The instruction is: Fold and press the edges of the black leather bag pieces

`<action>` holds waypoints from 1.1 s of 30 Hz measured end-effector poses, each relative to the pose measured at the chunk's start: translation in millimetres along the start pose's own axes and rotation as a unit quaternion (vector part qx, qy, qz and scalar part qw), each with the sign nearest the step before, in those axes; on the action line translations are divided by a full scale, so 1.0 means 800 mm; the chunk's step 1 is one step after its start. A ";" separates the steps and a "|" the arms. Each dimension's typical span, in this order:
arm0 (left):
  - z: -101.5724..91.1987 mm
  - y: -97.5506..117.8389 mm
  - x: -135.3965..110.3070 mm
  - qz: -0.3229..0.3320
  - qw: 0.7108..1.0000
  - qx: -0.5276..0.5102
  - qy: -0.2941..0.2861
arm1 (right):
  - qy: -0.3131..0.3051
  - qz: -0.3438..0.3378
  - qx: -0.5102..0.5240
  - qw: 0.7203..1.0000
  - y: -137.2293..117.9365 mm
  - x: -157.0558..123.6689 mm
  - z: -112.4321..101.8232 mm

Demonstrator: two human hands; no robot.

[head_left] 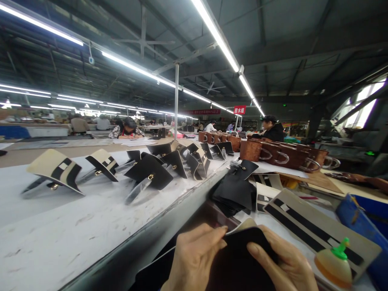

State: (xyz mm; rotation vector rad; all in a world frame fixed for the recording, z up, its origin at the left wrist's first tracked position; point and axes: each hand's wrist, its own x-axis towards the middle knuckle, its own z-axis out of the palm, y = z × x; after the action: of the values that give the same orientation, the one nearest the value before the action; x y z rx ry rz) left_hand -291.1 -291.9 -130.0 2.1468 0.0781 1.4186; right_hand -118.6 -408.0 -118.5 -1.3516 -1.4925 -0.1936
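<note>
Head view, low centre of the frame: both hands are on one black leather piece [239,262], and that piece sits right at the bottom edge, just in front of the raised white table [75,226]. Left hand [194,258] has its fingers [212,234] laid together over the top left edge of the leather, where a cream lining peeks out; right hand [285,266] presses from the lower right, fingers [257,252] together and flat against the black face, thumb hidden, so both are clamped on the same piece. It looks like a folding or pressing step, the flap being turned and smoothed against its lining. To my eye the next move calls for even pressure along that folded edge, keeping cream and black layers lined up so they don't creep apart. Just right of the hands, a small squeeze bottle with a green nozzle [333,262] lies on a striped cream-and-black panel [318,230]. Above the hands, centre frame, a stack of black leather pieces [233,194]. On the white surface at left and centre, folded flaps [57,169] stand propped open in a row, cream-and-black ones and plain black. Farther back at right, brown bags with metal rings [281,155], and a seated person [273,129] behind them. A blue bin [363,214] sits at the right edge.
</note>
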 end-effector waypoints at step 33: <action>0.020 0.001 -0.001 0.063 0.988 0.139 -0.006 | 0.154 0.120 0.162 0.967 -0.029 -0.008 0.020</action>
State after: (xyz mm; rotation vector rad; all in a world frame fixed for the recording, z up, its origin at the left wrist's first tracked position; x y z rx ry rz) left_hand -277.5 -299.8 -134.5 2.4237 0.1449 1.5417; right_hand -147.2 -408.3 -118.4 -1.1640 -1.0395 -0.0014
